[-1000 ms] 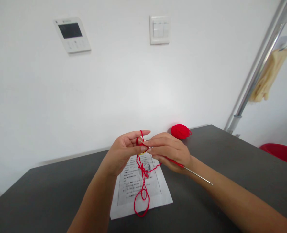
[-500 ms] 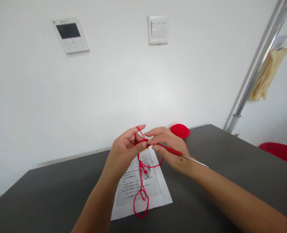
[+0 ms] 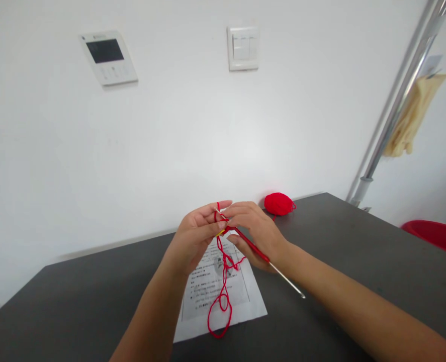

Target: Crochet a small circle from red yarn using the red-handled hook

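Between thumb and fingers, my left hand (image 3: pixel 192 236) pinches a small piece of red crochet work (image 3: pixel 228 229), with a bit of yellow (image 3: pixel 220 233) at its edge. Red yarn (image 3: pixel 218 207) loops over my raised left index finger. My right hand (image 3: pixel 260 234) grips a crochet hook (image 3: pixel 251 245) by its red handle; one metal end reaches the yarn by the left fingers, the other points down to the right. Loose strands of red yarn (image 3: pixel 225 286) hang below the work, ending in loops over a printed sheet (image 3: pixel 241 306). The stitches are partly hidden by my fingers.
A red yarn ball (image 3: pixel 278 204) lies at the back of the dark table (image 3: pixel 339 241), near the wall. To the right are a metal pole (image 3: pixel 396 110), hanging yellow gloves (image 3: pixel 415 118) and a red curved object (image 3: pixel 437 235).
The hook has tilted, its rear end swinging down and left, while its front end now shows at the yarn by my left index finger. The hanging yarn shifted slightly right.
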The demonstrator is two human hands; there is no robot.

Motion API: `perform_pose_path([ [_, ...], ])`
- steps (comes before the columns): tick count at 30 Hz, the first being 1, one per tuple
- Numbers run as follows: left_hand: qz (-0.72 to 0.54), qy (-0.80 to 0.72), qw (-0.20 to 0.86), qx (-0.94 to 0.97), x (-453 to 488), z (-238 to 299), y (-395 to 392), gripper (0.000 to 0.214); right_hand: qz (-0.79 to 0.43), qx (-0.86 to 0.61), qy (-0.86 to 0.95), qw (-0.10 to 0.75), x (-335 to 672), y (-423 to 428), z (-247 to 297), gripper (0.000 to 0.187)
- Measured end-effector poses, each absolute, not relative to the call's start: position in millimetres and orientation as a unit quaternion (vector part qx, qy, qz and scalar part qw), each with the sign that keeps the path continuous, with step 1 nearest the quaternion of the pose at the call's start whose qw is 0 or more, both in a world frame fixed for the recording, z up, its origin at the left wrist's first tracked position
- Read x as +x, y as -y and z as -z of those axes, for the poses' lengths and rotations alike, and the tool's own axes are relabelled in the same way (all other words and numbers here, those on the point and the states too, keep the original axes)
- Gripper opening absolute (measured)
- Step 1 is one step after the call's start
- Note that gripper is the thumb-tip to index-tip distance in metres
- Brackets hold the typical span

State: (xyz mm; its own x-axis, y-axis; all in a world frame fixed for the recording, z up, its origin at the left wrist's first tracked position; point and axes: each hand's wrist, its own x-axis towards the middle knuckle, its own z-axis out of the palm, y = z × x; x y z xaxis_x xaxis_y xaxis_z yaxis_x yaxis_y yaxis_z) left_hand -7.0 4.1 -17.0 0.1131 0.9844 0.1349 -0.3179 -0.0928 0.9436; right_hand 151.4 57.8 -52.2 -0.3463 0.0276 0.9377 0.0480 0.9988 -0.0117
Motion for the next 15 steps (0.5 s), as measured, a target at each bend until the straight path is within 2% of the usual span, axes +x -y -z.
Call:
perform_pose_path([
  [6, -0.511, -0.326, 0.613, 0.506, -23.0, 12.8, -1.7, 0.036, -0.084, -0.016, 0.825, 0.558, 162.9, -45.5, 33.3, 0.011],
  [12, -0.531, -0.289, 0.622, 0.498, -22.9, 6.7, 4.9, 0.036, -0.096, -0.004, 0.808, 0.581, 166.3, -36.4, 31.1, 0.016],
  [15, -0.565, -0.270, 0.600, 0.497, -26.2, 3.3, 7.5, 0.036, -0.166, -0.005, 0.789, 0.591, 166.8, -30.9, 32.6, 0.015],
])
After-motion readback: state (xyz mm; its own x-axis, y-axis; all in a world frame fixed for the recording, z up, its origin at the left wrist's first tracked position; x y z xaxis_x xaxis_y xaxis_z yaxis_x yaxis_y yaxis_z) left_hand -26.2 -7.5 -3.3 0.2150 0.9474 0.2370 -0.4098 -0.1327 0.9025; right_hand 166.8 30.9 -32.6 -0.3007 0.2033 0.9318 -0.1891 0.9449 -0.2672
